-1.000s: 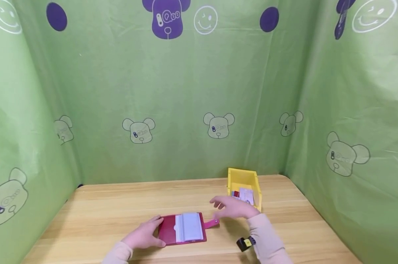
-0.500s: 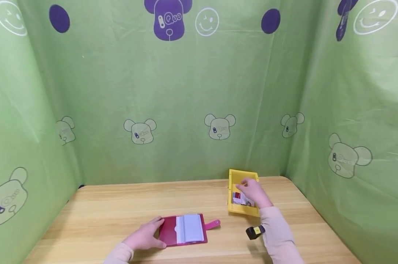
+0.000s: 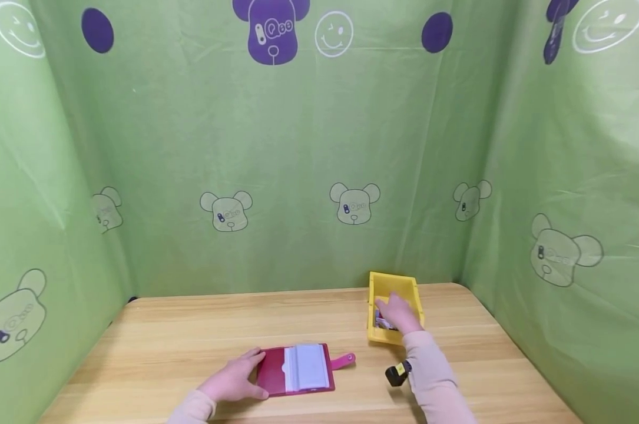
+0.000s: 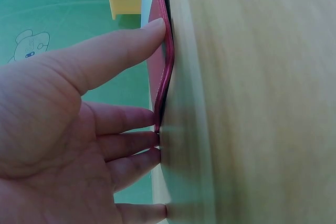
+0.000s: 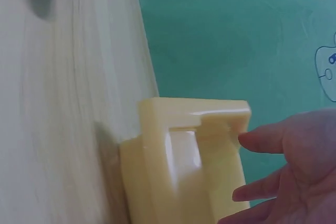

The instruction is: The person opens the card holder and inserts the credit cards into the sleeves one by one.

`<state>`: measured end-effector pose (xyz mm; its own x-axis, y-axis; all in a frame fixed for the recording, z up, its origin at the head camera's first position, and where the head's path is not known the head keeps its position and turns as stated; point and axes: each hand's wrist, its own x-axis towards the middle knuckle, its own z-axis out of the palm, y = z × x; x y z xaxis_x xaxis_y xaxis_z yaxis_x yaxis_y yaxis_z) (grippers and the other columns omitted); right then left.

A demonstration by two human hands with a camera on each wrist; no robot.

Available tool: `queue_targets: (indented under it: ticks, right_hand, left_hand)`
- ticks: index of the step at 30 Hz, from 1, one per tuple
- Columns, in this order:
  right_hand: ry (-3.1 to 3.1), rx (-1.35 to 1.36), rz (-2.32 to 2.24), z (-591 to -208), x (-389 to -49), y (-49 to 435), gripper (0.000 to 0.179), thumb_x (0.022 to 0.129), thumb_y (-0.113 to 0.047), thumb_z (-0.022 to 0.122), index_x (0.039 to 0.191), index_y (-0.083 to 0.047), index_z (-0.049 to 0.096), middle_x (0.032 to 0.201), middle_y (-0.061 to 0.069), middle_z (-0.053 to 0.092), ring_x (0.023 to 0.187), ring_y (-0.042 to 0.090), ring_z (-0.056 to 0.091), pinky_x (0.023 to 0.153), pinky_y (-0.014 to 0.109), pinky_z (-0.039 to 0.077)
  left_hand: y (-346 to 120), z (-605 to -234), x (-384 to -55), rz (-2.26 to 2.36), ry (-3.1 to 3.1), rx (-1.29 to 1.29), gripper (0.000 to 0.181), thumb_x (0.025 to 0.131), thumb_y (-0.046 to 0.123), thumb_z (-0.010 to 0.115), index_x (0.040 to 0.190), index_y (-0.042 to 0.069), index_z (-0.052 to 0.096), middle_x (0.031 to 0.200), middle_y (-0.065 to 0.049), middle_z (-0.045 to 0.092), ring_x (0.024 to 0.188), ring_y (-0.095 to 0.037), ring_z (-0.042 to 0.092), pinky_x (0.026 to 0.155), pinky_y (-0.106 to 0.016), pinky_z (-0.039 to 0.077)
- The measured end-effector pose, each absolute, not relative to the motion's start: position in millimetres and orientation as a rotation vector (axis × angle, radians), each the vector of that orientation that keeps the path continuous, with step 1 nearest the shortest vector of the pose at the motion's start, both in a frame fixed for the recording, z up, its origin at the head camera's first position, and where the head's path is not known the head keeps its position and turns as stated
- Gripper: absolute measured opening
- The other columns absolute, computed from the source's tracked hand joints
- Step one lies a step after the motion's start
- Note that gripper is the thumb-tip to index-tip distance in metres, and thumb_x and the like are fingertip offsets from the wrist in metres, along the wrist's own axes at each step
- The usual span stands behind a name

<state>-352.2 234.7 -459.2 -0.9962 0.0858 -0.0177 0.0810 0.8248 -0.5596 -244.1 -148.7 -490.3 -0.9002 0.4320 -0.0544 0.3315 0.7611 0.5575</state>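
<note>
A red card holder [image 3: 271, 371] lies spread on the wooden table, clear plastic sleeves [image 3: 310, 368] on its right half and a pink snap strap [image 3: 343, 361] sticking out to the right. My left hand [image 3: 236, 377] rests at its left edge. In the left wrist view the thumb [image 4: 121, 51] touches the red border and the other fingertips meet the edge and tabletop. My right hand [image 3: 400, 312] reaches into a yellow bin [image 3: 385, 335], over several small cards [image 3: 381, 322]. The right wrist view shows the fingers extended at the bin's rim, nothing visible between them.
Light wood tabletop [image 3: 192, 321] surrounds both things. Green cloth [image 3: 292, 253] printed with bear heads hangs behind and at both sides. A black wrist camera [image 3: 398, 373] sits on the right sleeve.
My right hand has moved from beside the strap up and right to the bin, then lowered into it. The left hand and the card holder have stayed put.
</note>
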Motion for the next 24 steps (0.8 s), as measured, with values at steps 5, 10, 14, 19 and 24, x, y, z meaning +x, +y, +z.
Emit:
queue_targets:
  ticks: [5,10,14,19,24]
  right_hand:
    - [-2.982,-0.149,1.007,-463,-354,234,0.066,0.099,-0.032,0.040,0.142,0.017,0.028,0.143,0.040,0.037,0.132,0.053,0.040,0.112,0.059,0.037]
    - [-2.959,-0.188,1.079,-472,-358,237,0.066,0.100,-0.032,0.040,0.144,0.014,0.027,0.144,0.040,0.036,0.132,0.053,0.039,0.112,0.059,0.036]
    - [-2.934,-0.197,1.101,-475,-361,237,0.064,0.099,-0.032,0.040,0.143,0.014,0.029,0.142,0.039,0.038,0.131,0.052,0.041,0.111,0.059,0.038]
    - [-2.884,-0.213,1.132,-476,-365,237,0.063,0.100,-0.032,0.042,0.143,0.011,0.031,0.144,0.037,0.039,0.132,0.051,0.040,0.113,0.059,0.035]
    - [-2.831,-0.211,1.181,-477,-368,239,0.062,0.100,-0.034,0.043,0.142,0.010,0.034,0.144,0.036,0.039,0.132,0.052,0.039,0.113,0.059,0.034]
  left_hand:
    - [-148,-490,-244,0.834,2.777,0.605,0.089,0.072,0.031,0.081,0.141,-0.010,0.042,0.151,-0.031,0.034,0.134,-0.056,0.036,0.106,-0.075,0.029]
    - [-147,-490,-244,0.834,2.772,0.609,0.089,0.072,0.031,0.081,0.141,-0.009,0.042,0.151,-0.031,0.035,0.134,-0.055,0.036,0.107,-0.074,0.030]
    - [-147,-490,-245,0.839,2.764,0.611,0.088,0.073,0.032,0.081,0.141,-0.009,0.042,0.151,-0.031,0.035,0.135,-0.055,0.036,0.108,-0.073,0.030]
    - [-148,-491,-245,0.836,2.773,0.609,0.089,0.072,0.032,0.081,0.141,-0.010,0.042,0.151,-0.031,0.035,0.135,-0.055,0.036,0.107,-0.073,0.030]
    - [-149,-491,-246,0.831,2.781,0.607,0.090,0.072,0.033,0.081,0.141,-0.009,0.042,0.151,-0.031,0.035,0.135,-0.054,0.036,0.107,-0.074,0.029]
